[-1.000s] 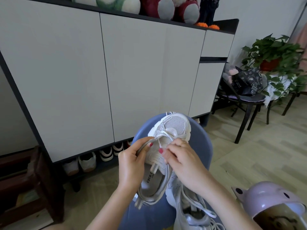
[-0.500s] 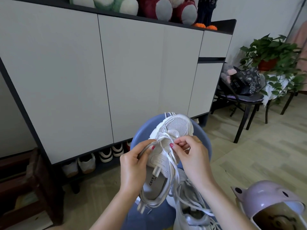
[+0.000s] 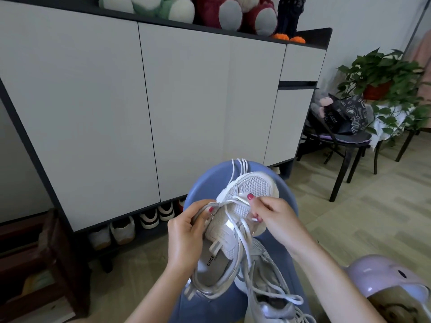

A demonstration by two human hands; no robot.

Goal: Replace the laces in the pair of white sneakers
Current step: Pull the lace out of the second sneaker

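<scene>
Sneaker: held sneaker (image 3: pixel 235 220) sits at lower centre of the frame, toe up, over a blue chair (image 3: pixel 198 192).
Left hand: left hand (image 3: pixel 186 238) clasps the shoe's side, thumb curled at the eyelets.
Right hand: right hand (image 3: pixel 272 217) pinches the lace (image 3: pixel 240 201) beside the toe.
Change: a second ago that hand covered the tongue; now it has drawn the lace out rightward (probably one more eyelet row threaded).
Second sneaker: second sneaker (image 3: pixel 265 294) lies below, partly cut off.
Hidden: lace tip behind the fingers; exact eyelet unclear.
</scene>
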